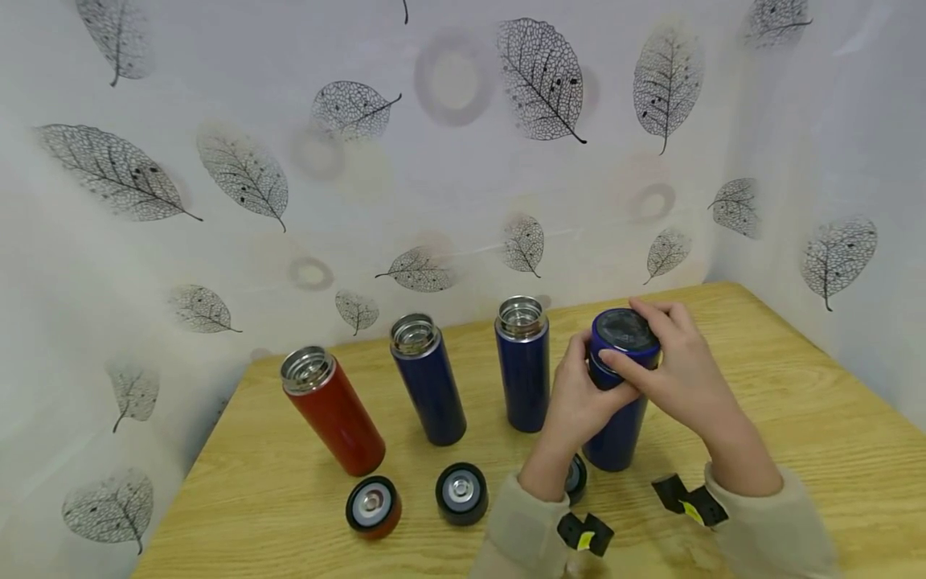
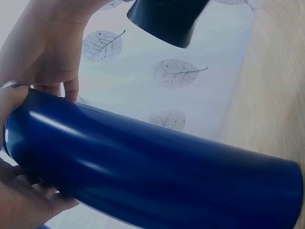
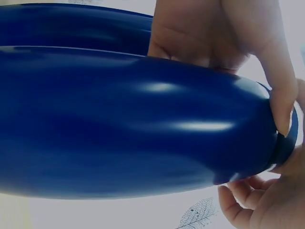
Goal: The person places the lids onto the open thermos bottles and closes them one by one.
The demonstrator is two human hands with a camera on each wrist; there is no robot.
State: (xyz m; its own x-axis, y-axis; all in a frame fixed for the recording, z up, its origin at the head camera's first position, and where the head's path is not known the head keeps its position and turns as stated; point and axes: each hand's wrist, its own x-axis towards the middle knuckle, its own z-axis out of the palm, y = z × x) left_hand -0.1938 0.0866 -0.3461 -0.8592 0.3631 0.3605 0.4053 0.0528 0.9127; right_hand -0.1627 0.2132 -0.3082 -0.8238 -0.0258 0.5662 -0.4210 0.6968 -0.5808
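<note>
A blue thermos bottle (image 1: 615, 438) stands upright at the right of the row, its dark-topped blue lid (image 1: 626, 331) on its mouth. My right hand (image 1: 683, 370) grips the lid from the right, thumb across the near side and fingers at the far rim. Just below, my left hand (image 1: 587, 398) holds the bottle around its neck. In the left wrist view, the smooth blue bottle (image 2: 157, 157) fills much of the frame. The right wrist view shows the bottle (image 3: 119, 124) with fingers around its top end.
Left of my hands stand an uncapped blue bottle (image 1: 524, 378), another (image 1: 432, 394) and a red one (image 1: 340, 418). Before them lie upturned lids: a red-edged one (image 1: 373, 507), a dark one (image 1: 461, 494) and one (image 1: 576, 478) partly hidden by my left wrist. A leaf-print curtain (image 1: 463, 177) backs the wooden table (image 1: 289, 531).
</note>
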